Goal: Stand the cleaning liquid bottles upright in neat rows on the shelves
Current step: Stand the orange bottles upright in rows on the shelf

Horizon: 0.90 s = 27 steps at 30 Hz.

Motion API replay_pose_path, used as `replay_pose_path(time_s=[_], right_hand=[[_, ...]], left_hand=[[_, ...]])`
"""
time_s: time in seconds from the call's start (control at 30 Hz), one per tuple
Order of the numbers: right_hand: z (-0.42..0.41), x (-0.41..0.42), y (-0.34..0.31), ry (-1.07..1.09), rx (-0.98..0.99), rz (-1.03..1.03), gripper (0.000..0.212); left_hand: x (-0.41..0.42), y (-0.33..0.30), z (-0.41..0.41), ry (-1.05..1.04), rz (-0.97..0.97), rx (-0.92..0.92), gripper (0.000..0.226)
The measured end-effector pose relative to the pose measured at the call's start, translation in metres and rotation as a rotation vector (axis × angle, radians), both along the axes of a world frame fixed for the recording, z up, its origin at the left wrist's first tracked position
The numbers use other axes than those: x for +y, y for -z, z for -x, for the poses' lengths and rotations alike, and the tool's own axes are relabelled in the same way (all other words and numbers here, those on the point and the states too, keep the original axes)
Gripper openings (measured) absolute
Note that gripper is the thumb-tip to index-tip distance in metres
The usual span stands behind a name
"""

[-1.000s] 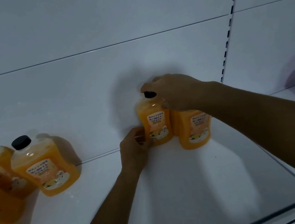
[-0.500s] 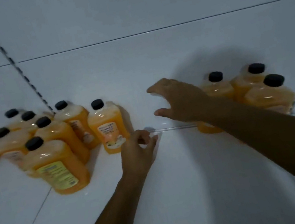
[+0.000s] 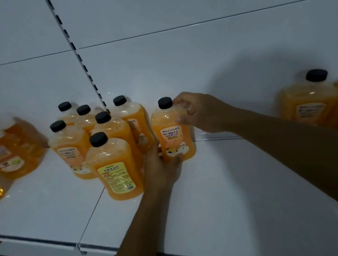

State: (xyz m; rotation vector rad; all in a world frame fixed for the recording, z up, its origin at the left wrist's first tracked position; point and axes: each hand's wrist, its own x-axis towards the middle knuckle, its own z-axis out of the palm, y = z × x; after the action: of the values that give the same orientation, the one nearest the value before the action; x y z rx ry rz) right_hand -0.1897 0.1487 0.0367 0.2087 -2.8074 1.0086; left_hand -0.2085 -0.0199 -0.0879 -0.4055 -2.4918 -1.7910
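Both hands have left the pair at frame right; now left hand [image 3: 159,169] and right hand [image 3: 201,113] grip one orange bottle [image 3: 173,133] mid-frame. Next btl for the row, I reckon.

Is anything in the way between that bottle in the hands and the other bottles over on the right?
Nothing visible: the held bottle and the right-hand bottles have only bare shelf and the right forearm between them.

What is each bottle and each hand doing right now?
Orange black-capped bottle between the hands: upright, capped, held.
Left hand: grips its base.
Right hand: grips its shoulder.
Cluster of six orange bottles: upright, capped, bunched.
Orange bottles at right: upright, capped.
White-capped amber bottles at left: blurred, cannot tell.
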Motion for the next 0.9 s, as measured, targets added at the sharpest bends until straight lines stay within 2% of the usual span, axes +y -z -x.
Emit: replay_pose_path(time_s=[0.2, 0.3, 0.47, 0.7, 0.9], right_hand=[[-0.041, 0.023, -0.008, 0.027, -0.003, -0.104, 0.041], [-0.067, 0.044, -0.019, 0.104, 0.032, -0.185, 0.043], [-0.123, 0.09, -0.038, 0.246, 0.031, -0.286, 0.044], [-0.177, 0.133, -0.048, 0.378, -0.003, -0.412, 0.045], [-0.183, 0.158, -0.036, 0.426, -0.029, -0.412, 0.047]], left_hand=[[0.016, -0.013, -0.008, 0.166, 0.073, -0.008, 0.039], [0.04, -0.021, -0.018, 0.262, 0.142, -0.009, 0.034], [0.089, -0.024, -0.035, 0.452, 0.122, 0.003, 0.039], [0.161, -0.023, -0.068, 0.525, 0.165, 0.059, 0.053], [0.187, -0.023, -0.085, 0.516, 0.163, 0.008, 0.05]])
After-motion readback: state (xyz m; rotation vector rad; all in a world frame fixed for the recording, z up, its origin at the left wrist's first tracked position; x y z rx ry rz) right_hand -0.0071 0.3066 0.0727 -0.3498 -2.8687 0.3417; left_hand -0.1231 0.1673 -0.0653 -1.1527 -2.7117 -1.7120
